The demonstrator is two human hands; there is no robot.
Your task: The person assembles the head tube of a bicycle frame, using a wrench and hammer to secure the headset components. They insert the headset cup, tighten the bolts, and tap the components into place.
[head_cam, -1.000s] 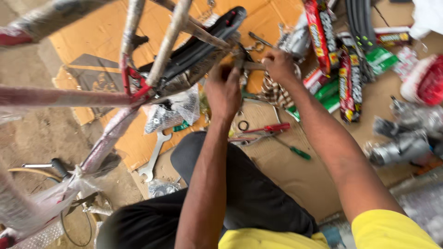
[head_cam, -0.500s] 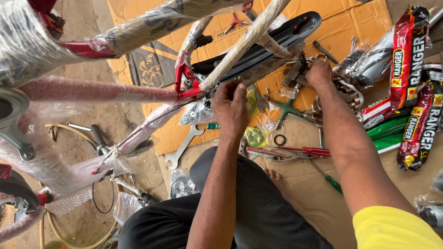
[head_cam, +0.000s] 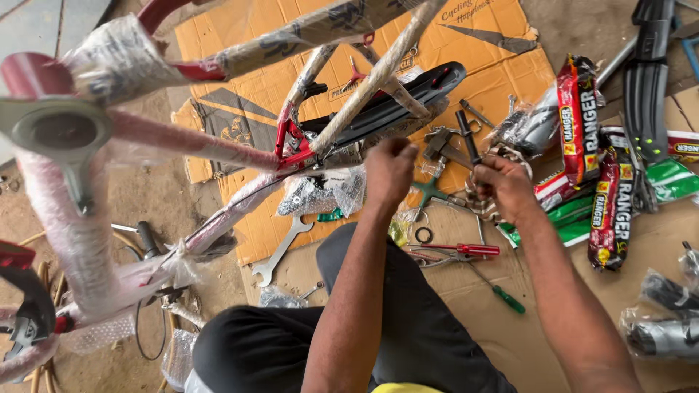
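Note:
A red bicycle frame (head_cam: 240, 149), wrapped in plastic and paper, lies tilted across flattened cardboard (head_cam: 480, 44). My left hand (head_cam: 389, 171) is curled shut against the frame's lower end, beside a black mudguard (head_cam: 386, 109). What its fingers enclose is hidden. A little to the right, my right hand (head_cam: 502, 185) grips a short black metal rod (head_cam: 466, 137) that sticks up out of the fist. A grey metal fitting (head_cam: 439, 142) sits between the two hands.
On the cardboard lie a flat spanner (head_cam: 280, 251), a green cross wrench (head_cam: 429, 191), a black ring (head_cam: 423, 234), red-handled pliers (head_cam: 459, 251) and a green screwdriver (head_cam: 502, 295). Packaged tyres (head_cam: 579, 116) and black mudguards (head_cam: 648, 87) lie at the right. Wrapped parts (head_cam: 662, 320) sit lower right.
My head has shifted, so the frame fills more of the left. My right hand has come off the frame's end and now holds the black rod apart from it.

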